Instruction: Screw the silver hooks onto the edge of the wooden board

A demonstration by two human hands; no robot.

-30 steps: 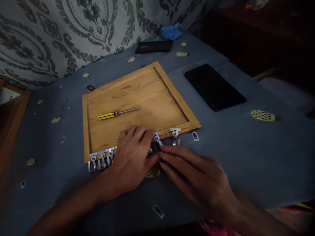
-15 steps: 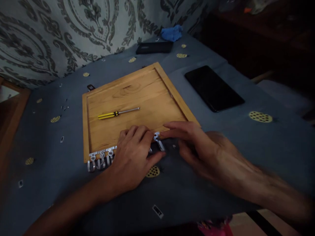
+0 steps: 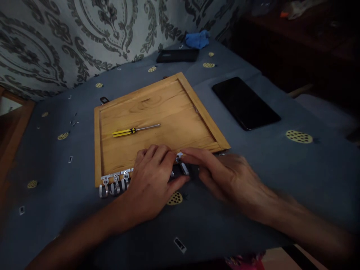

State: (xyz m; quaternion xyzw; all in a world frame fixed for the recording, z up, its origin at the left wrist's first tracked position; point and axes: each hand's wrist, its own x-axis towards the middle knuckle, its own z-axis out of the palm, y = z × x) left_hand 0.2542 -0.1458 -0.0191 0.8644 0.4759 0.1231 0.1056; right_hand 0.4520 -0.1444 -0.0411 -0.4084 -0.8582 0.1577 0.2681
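Observation:
A framed wooden board (image 3: 168,105) lies on the cloth, with a row of silver metal hooks (image 3: 116,180) along its near edge. My left hand (image 3: 154,176) is curled over the middle of that hook row and grips it, covering several hooks. Its thumb reaches out below the hook (image 3: 184,168) at the row's right end. My right hand (image 3: 222,172) comes in from the right, index finger stretched to touch this hook's top plate. The right thumb is apart and lower; its other fingers are partly hidden. A yellow and black screwdriver (image 3: 123,132) rests on the board.
A black tablet or large phone (image 3: 246,103) lies right of the board. Behind it are a dark flat case (image 3: 177,55) and a crumpled blue cloth (image 3: 197,39). Small bits, perhaps screws (image 3: 74,123), lie at the left. A patterned curtain (image 3: 107,26) hangs behind.
My right hand has moved left and slightly down, its index finger now closer over the end hook's plate. My left hand stays on the hook row. The view has shifted slightly.

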